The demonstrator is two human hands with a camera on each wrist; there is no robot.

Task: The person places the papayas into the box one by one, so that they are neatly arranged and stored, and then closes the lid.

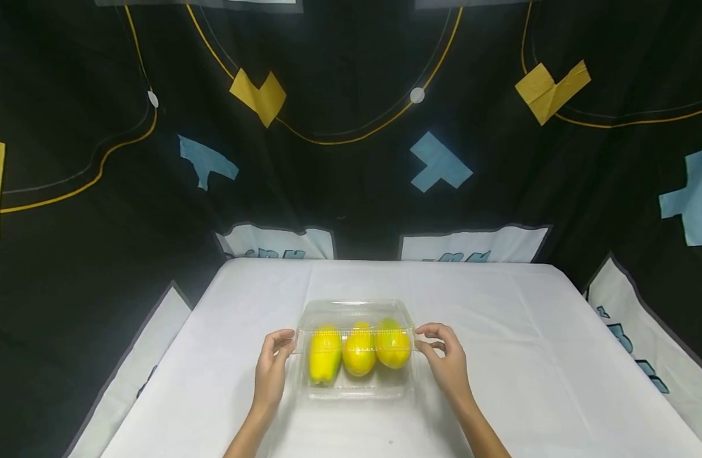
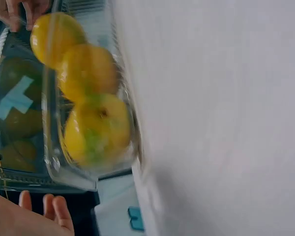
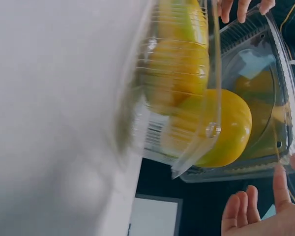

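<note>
A clear plastic clamshell box (image 1: pixel 356 392) sits on the white-covered table with its lid (image 3: pixel 225 69) raised and tilted. Three yellow fruits with green patches lie in a row inside: an elongated left fruit (image 1: pixel 324 359), a rounder middle fruit (image 1: pixel 359 356) and a right fruit (image 1: pixel 393 348). My left hand (image 1: pixel 272 366) pinches the lid at its left side between thumb and fingers. On the opposite side my right hand (image 1: pixel 449 362) pinches the lid's edge, thumb and index finger at the corner and the other fingers loosely bent in the right wrist view.
White cloth covers the table (image 1: pixel 528 356). Behind it hangs a black curtain (image 1: pixel 351 191) with yellow and blue patches and curved cords. White printed panels (image 1: pixel 473 245) line the curtain's lower edge.
</note>
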